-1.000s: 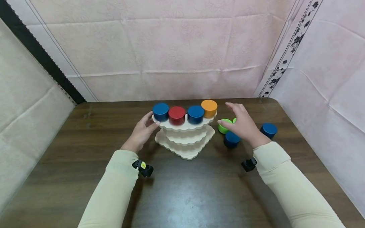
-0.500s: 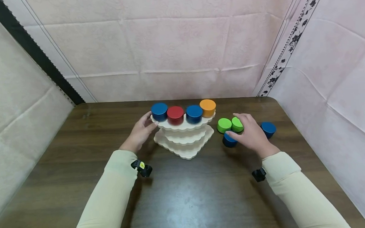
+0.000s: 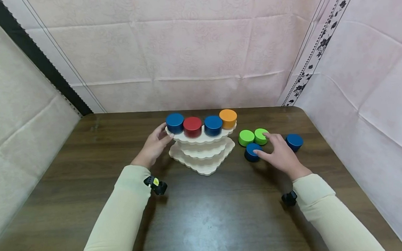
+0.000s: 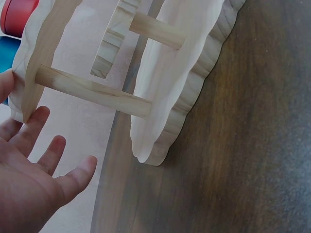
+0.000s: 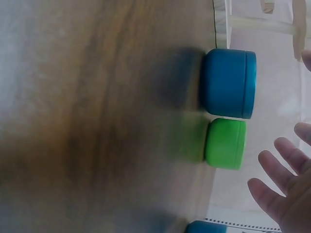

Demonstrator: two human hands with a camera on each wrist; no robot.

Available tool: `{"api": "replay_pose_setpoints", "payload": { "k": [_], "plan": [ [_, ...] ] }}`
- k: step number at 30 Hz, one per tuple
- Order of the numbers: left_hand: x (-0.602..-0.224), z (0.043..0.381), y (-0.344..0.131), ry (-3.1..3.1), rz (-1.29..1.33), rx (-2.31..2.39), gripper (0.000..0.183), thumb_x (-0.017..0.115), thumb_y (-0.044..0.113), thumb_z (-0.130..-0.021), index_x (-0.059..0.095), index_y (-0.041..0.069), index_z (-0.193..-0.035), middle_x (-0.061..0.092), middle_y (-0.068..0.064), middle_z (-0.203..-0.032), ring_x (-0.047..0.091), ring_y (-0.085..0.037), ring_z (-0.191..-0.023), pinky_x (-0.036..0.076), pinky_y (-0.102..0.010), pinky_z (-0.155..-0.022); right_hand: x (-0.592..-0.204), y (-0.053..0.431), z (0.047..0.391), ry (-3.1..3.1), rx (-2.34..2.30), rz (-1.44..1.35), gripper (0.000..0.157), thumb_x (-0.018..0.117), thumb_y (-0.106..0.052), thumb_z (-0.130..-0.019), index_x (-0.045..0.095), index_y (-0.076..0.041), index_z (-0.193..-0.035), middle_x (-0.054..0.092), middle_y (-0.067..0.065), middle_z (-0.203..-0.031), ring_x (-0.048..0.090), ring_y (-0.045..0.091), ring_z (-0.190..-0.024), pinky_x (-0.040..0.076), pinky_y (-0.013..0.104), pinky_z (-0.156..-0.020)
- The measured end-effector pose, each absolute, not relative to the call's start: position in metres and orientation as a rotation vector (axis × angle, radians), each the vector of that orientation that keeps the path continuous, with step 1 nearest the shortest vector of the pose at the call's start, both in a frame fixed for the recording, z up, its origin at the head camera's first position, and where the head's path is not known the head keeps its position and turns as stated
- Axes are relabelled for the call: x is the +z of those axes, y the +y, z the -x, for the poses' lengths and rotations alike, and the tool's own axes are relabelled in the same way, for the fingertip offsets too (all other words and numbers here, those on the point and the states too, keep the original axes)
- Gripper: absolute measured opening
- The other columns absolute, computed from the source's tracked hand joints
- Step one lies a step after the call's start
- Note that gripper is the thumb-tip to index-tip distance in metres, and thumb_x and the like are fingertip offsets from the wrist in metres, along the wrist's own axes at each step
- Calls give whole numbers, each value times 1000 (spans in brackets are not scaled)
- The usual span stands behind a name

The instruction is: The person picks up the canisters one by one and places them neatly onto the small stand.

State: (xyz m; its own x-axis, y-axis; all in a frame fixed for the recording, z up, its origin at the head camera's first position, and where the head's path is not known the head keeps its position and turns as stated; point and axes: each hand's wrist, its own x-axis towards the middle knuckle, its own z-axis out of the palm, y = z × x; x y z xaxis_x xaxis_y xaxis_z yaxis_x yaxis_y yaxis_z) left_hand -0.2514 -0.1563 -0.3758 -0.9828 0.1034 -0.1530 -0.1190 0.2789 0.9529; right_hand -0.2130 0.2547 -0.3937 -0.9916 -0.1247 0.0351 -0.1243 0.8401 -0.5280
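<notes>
A pale wooden stand with three scalloped tiers stands mid-table. My left hand grips the left end of its top tier, thumb over the edge and fingers spread below in the left wrist view. Along that tier sit a blue round tin, a red tin, another blue tin and an orange tin. My right hand hovers with thumb and fingers apart, beside a blue tin on the table. Two green tins stand just behind that one. In the right wrist view a seam shows below the blue tin's lid.
One more blue tin stands on the brown wooden table, behind and right of my right hand. Pale cloth walls rise along the table's back and both sides.
My right hand has moved away from the stand, rightward and toward me, over the loose tins, so both green tins now show. My left hand keeps its grip on the top tier.
</notes>
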Motion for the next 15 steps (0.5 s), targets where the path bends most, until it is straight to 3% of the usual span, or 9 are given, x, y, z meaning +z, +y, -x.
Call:
{"api": "replay_pose_setpoints", "payload": {
  "k": [15],
  "plan": [
    [-376,252,-156,2363,7,1768,66,52,29,-100,18,19,-156,26,-12,-158,26,-31,-144,29,-50,-112,-409,261,217,2817,-1060,150,88,60,-60,-87,30,-4,-149,33,25,-146,34,42,-132,33,61,-105]
  ]
}}
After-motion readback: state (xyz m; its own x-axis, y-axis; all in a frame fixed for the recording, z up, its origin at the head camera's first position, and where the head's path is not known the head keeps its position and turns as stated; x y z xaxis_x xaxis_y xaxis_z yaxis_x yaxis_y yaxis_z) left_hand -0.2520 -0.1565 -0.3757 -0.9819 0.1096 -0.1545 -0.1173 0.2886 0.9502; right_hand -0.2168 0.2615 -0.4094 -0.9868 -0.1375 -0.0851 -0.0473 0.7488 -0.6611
